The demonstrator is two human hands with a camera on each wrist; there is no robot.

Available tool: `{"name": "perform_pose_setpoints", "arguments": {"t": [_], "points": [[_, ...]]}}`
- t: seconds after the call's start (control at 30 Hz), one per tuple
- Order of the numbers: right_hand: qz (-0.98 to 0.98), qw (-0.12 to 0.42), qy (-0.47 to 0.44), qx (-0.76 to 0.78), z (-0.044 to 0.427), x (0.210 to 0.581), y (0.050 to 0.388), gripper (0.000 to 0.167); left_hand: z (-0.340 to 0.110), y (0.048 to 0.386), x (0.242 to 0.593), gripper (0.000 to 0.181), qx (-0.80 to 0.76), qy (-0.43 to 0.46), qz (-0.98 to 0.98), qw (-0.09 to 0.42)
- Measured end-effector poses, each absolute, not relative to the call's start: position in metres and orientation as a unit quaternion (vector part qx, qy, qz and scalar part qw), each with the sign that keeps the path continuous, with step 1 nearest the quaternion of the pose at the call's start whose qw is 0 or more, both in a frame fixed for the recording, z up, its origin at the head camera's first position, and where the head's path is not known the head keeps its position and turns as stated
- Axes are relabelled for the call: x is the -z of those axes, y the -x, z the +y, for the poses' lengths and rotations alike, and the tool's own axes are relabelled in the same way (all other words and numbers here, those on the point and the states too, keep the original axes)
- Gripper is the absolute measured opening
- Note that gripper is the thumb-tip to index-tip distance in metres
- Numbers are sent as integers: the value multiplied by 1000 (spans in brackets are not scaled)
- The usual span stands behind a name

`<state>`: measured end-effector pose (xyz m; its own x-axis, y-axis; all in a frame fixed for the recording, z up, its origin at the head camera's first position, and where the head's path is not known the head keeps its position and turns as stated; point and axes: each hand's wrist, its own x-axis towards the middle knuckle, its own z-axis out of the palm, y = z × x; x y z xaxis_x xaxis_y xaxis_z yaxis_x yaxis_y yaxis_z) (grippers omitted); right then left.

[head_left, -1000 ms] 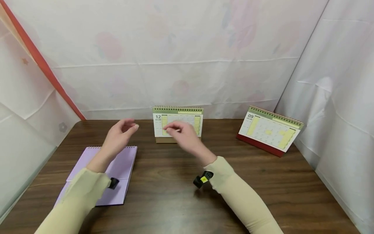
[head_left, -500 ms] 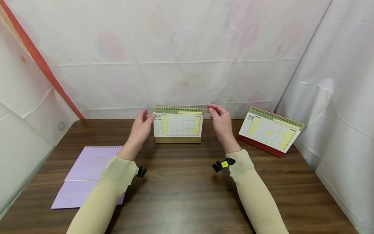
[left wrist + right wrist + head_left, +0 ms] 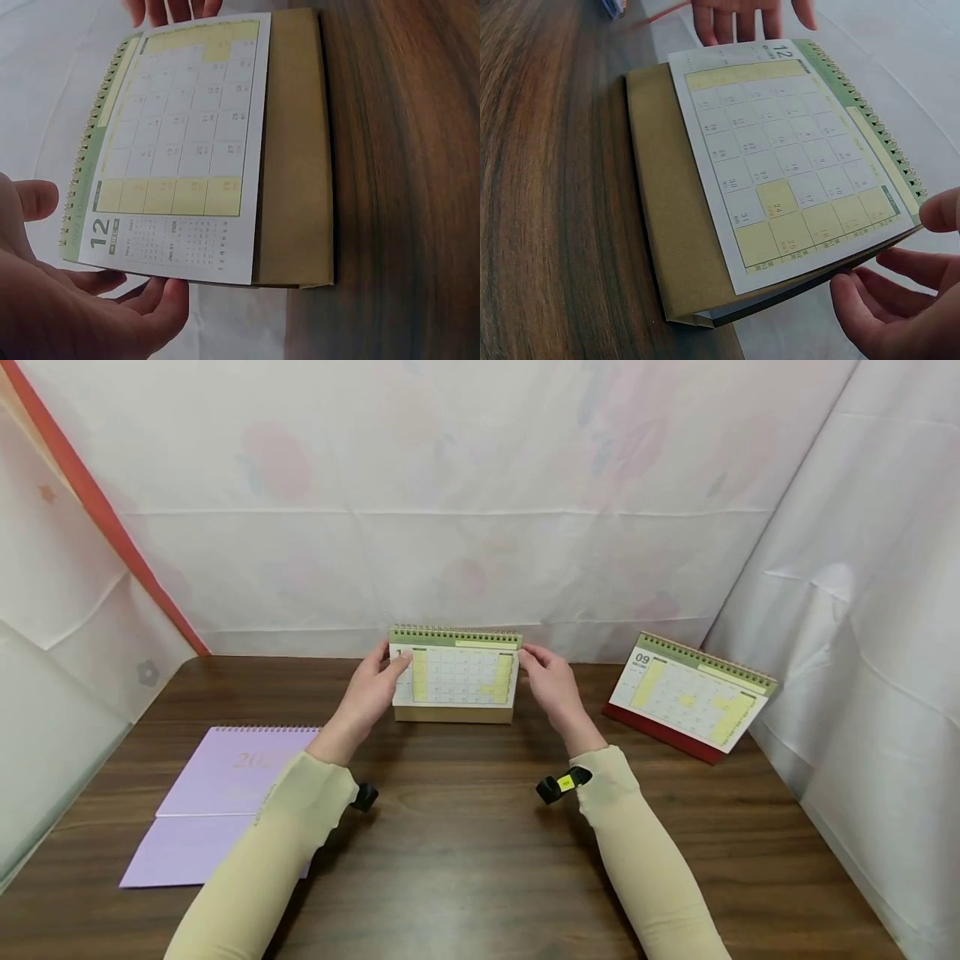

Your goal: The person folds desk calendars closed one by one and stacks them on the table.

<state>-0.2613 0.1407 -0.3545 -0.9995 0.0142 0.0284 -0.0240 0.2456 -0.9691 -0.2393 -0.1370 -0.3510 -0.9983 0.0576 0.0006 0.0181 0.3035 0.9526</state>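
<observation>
A spiral-bound desk calendar (image 3: 461,675), its page marked 12, stands tilted back on a tan card base (image 3: 296,150). My left hand (image 3: 366,695) is at its left edge, the thumb raised in front of the page and apart from the fingers. The fingertips (image 3: 176,296) lie close along the edge. At the opposite edge is my right hand (image 3: 553,692). Its thumb (image 3: 941,211) lies by the upper corner and its loosely bent fingers (image 3: 855,292) are beside and behind the edge. Neither hand visibly pinches the calendar.
A second desk calendar (image 3: 690,693), page 09 on a red base, stands angled at the right. A purple spiral-bound calendar or notebook (image 3: 195,847) lies at the left, partly under my left sleeve. White curtains (image 3: 465,485) close off the table's back and sides.
Both hands have moved from the left and middle to either side of the page-12 calendar, then closer in to its edges. The calendar still stands in its place.
</observation>
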Motion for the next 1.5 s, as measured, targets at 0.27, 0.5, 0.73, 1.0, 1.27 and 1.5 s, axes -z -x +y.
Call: {"name": "perform_pose_setpoints", "arguments": {"t": [0.27,0.5,0.73,1.0,1.27,1.5], "points": [[-773,10,25,-634,144,357,262,42,-136,238,350,69,-584,-16,812,12],[-788,20,28,-615,142,359,262,43,-138,235,350,71,-579,-11,815,14],[-787,23,32,-615,140,359,262,42,-137,231,350,66,-574,-14,819,14],[-792,30,42,-608,142,357,260,43,-138,234,352,73,-575,-8,818,12],[-790,42,44,-610,142,357,258,45,-140,234,352,80,-569,-7,822,10],[-797,56,54,-599,142,357,259,43,-141,232,350,81,-579,-6,815,12]]}}
